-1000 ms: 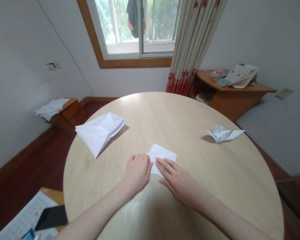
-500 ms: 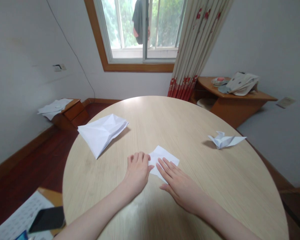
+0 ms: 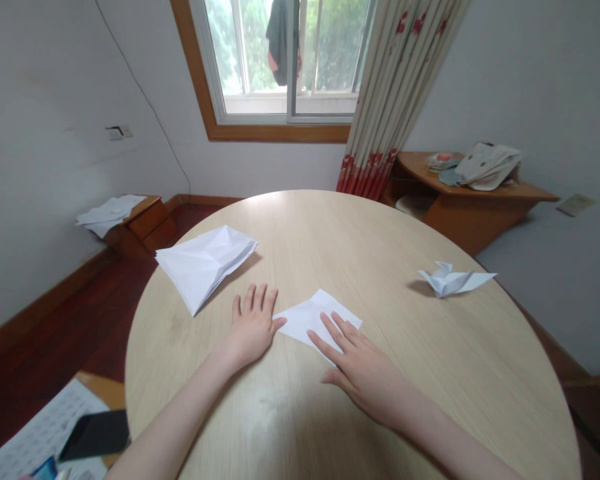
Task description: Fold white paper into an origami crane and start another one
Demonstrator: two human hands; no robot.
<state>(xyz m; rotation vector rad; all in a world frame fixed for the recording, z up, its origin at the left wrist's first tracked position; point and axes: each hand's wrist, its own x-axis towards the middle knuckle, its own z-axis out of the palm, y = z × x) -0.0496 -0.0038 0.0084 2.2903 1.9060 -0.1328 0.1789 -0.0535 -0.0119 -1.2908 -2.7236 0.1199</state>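
Observation:
A small folded sheet of white paper lies flat on the round wooden table. My right hand rests on its right part, fingers stretched and spread, hiding some of the near edge. At the paper's pointed left end is my left hand, fingers apart, its thumb at the tip. A larger stack of folded white paper lies beyond my left hand. Over on the right stands a folded paper crane.
A black phone and a printed sheet lie on a lower surface at bottom left. Papers top a small cabinet at the left wall. A corner desk with cloth items stands at right, beside a curtain.
My left hand has slid left and its curled fingers have spread out, uncovering the paper's pointed left end. My right hand stays on the paper, nearly in place.

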